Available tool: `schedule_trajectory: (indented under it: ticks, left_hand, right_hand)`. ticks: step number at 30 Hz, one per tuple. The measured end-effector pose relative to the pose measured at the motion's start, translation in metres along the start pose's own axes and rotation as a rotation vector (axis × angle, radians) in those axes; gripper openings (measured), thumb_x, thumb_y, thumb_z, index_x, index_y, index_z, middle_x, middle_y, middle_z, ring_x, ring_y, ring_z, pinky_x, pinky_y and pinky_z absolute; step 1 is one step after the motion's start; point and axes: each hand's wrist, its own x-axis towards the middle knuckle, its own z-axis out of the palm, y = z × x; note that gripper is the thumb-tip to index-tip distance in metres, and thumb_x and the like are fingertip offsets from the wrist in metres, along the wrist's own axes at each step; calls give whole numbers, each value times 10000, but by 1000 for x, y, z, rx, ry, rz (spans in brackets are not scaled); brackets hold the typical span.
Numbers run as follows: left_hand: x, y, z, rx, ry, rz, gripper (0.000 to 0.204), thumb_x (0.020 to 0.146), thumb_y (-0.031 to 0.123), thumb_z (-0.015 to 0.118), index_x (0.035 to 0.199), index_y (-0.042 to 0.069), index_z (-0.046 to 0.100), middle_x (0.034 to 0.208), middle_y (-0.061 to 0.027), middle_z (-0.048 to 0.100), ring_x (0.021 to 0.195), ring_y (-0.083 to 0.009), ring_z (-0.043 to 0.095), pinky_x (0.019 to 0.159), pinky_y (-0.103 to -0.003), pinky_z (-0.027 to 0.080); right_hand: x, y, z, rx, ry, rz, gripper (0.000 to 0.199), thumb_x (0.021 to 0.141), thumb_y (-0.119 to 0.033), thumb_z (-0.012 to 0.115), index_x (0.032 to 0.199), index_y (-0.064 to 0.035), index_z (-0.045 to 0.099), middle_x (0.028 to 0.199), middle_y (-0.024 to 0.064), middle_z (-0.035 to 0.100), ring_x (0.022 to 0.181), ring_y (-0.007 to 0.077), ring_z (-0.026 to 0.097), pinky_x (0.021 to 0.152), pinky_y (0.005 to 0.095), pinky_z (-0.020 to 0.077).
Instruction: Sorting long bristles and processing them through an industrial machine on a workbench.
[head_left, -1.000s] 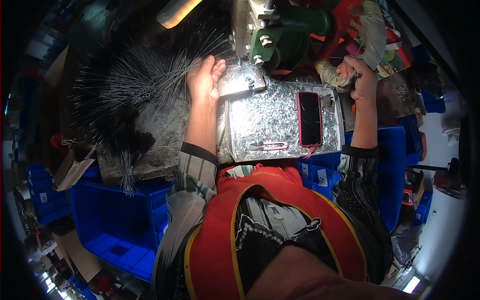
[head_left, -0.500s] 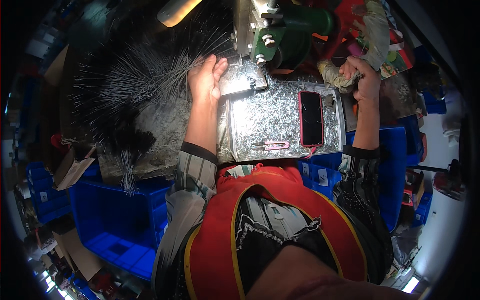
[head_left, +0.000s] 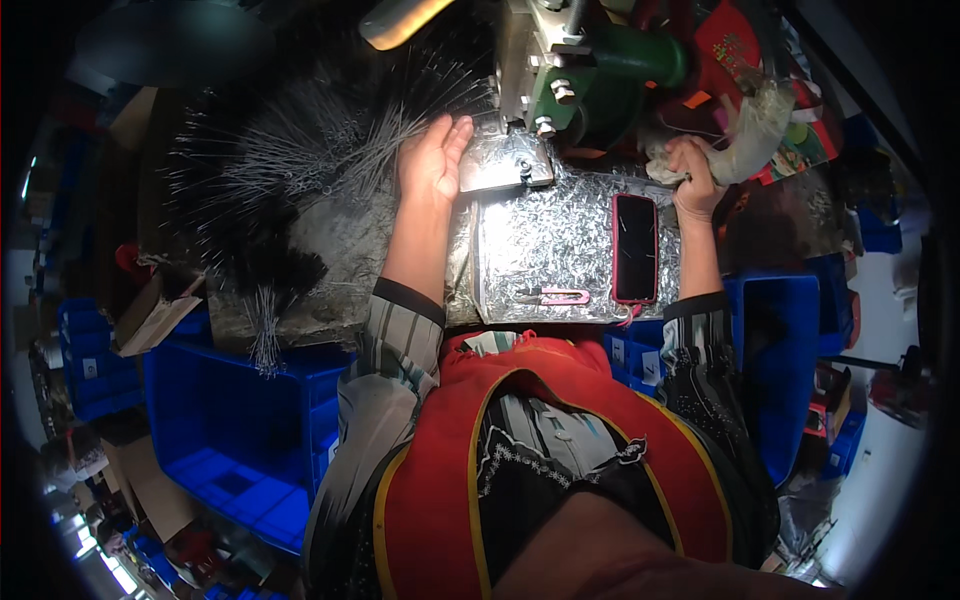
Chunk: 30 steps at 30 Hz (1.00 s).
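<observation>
Two hands work here: my left hand [head_left: 432, 160], fingers spread flat, rests beside the wires [head_left: 300, 150] at the plate [head_left: 505, 165], while my right hand [head_left: 692, 175] grips a rag [head_left: 745, 135]; I'd best feed wires slowly, fingers clear of the press [head_left: 590, 70].

Workbench [head_left: 560, 245], covered in crinkled silver foil, is carrying: a dark phone in a pink case [head_left: 635, 247], small pink snips [head_left: 553, 296] lying near the front edge, a green machine [head_left: 590, 75] sitting at the back, wire bundles [head_left: 290, 160] spreading leftward.
</observation>
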Motion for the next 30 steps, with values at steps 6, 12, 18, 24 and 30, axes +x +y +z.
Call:
schedule_trajectory:
  ticks: [6,12,18,24,30]
  left_hand:
    - [-49,18,-11,395,-236,-79,181,800,-27,524,946,-124,476,953,-194,544,910,-259,567,841,-312,488]
    - [-85,41,-6,1468,-153,819,414,687,10,642,1061,-46,476,933,-116,540,775,-166,546,702,-266,467]
    - [-62,48,-28,1883,35,1018,701,575,111,729,1175,0,382,1163,-176,391,1077,-310,343,945,-405,264]
    - [-14,45,-57,2208,113,965,750,594,157,708,1209,-38,326,1070,-197,484,1050,-306,411,957,-466,231]
    - [-35,71,-33,2213,24,1008,308,648,97,577,939,3,544,775,-185,601,830,-317,561,898,-413,330]
  right_hand:
    - [1,-2,-9,109,-59,67,61,715,33,526,690,-5,486,524,53,459,465,147,470,607,327,453]
    - [-1,-6,2,151,34,53,76,718,45,537,714,-4,479,527,49,463,469,147,478,622,332,459]
    - [0,6,1,174,7,71,81,717,40,566,757,11,502,539,46,481,478,145,491,634,322,464]
    - [-4,10,-3,203,57,102,101,706,13,610,754,7,521,556,57,516,496,144,520,634,310,472]
    - [-4,9,-10,189,80,120,99,715,-28,629,758,-6,542,589,53,555,543,137,545,609,270,451]
